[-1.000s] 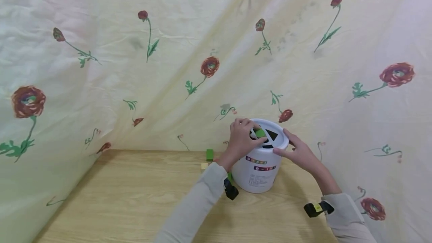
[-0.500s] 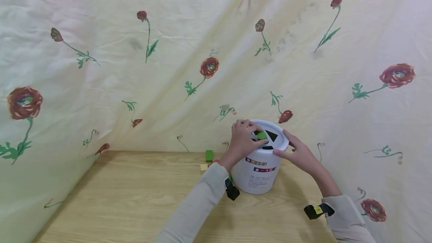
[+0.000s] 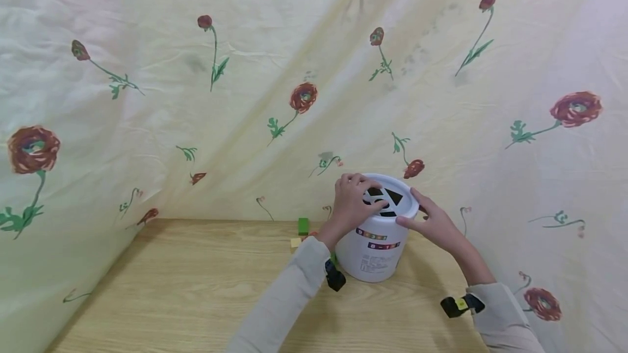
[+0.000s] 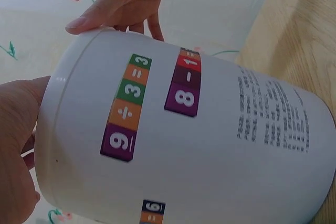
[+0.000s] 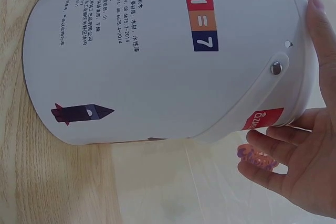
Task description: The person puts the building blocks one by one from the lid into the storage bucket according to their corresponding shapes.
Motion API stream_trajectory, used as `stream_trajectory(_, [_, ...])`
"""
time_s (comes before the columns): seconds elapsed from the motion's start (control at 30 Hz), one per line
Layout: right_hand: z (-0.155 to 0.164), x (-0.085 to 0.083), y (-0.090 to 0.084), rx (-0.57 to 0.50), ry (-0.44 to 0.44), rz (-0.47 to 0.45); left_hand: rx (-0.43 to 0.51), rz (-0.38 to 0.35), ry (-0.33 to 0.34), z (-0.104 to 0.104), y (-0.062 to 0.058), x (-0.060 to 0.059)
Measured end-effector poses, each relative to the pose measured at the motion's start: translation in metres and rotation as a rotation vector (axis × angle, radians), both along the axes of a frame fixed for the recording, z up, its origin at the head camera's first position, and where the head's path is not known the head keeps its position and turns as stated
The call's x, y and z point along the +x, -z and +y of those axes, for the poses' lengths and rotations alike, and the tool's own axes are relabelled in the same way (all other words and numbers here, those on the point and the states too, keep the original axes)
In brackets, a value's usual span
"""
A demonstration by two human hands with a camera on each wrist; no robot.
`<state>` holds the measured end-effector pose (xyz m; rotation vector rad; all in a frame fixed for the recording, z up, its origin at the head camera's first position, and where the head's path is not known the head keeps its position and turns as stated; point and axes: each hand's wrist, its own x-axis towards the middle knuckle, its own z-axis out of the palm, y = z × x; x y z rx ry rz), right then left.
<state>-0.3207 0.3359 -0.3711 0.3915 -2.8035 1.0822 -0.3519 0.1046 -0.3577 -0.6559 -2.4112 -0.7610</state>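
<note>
A white bucket (image 3: 373, 252) with number stickers stands on the wooden table (image 3: 196, 287). Its white lid (image 3: 408, 207) has dark shape holes. My left hand (image 3: 350, 203) rests on the lid's left side with bent fingers and the thumb beside a hole; nothing shows in it. My right hand (image 3: 434, 222) grips the lid's rim on the right, thumb on the side and fingers over the top. The left wrist view shows the bucket (image 4: 210, 145) between the left palm (image 4: 16, 129) and the right hand (image 4: 121, 3). In the right wrist view the right hand (image 5: 299, 166) is at the rim of the bucket (image 5: 147, 66).
A green block (image 3: 303, 226) and a small pale yellow block (image 3: 296, 242) lie on the table left of the bucket. A flowered cloth (image 3: 245, 97) hangs close behind and on both sides of the table. The table runs open toward the front left.
The green block that my left hand held at a hole in the lid is gone from view. Both hands stay on the bucket.
</note>
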Motion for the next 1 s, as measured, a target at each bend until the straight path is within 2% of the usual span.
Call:
stream_trajectory(0.13, [-0.001, 0.0, 0.0, 0.002, 0.003, 0.0, 0.04, 0.003, 0.008, -0.011, 0.002, -0.001])
stream_trajectory(0.33, [-0.001, 0.0, -0.001, 0.001, 0.012, -0.009, 0.05, 0.037, -0.009, -0.031, 0.003, -0.003])
stream_trajectory(0.53, [0.0, 0.0, -0.003, -0.003, 0.008, -0.006, 0.043, 0.013, -0.018, -0.051, 0.007, -0.002])
stream_trajectory(0.87, [-0.001, 0.001, -0.005, 0.007, 0.003, -0.011, 0.032, 0.041, 0.022, -0.085, 0.021, -0.007])
stream_trajectory(1.0, [-0.002, 0.002, -0.005, 0.007, 0.003, -0.01, 0.012, 0.037, 0.035, -0.099, 0.032, -0.006])
